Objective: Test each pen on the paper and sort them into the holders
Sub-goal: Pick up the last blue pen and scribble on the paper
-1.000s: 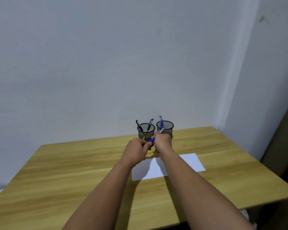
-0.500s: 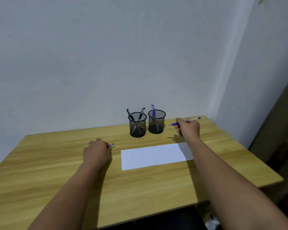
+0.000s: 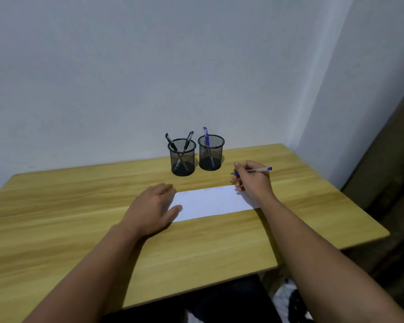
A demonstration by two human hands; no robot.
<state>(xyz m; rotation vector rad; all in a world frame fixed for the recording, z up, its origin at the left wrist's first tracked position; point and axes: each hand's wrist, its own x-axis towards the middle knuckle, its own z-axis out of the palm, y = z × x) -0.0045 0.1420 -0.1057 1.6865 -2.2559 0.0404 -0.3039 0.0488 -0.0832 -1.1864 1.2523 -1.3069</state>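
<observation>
A white paper strip (image 3: 210, 201) lies across the middle of the wooden table (image 3: 56, 217). My left hand (image 3: 154, 208) rests flat on the strip's left end with straight fingers. Just past the strip's far right corner, my right hand (image 3: 252, 180) grips an uncapped blue pen (image 3: 261, 169), its tip pointing left and a little above the table. Behind the paper stand two black mesh holders. The left holder (image 3: 182, 159) contains two black pens (image 3: 170, 142); the right holder (image 3: 210, 155) contains one blue pen (image 3: 206, 138).
The table stands against a white wall, in a corner at the right. Its right edge and near edge drop off to a dark floor. A black-and-white patterned cloth (image 3: 287, 299) shows below the near edge.
My left hand, which held a small blue cap beside the paper, moved right and flattened onto the paper's left end. My right hand brought the pen down toward the paper's far right corner.
</observation>
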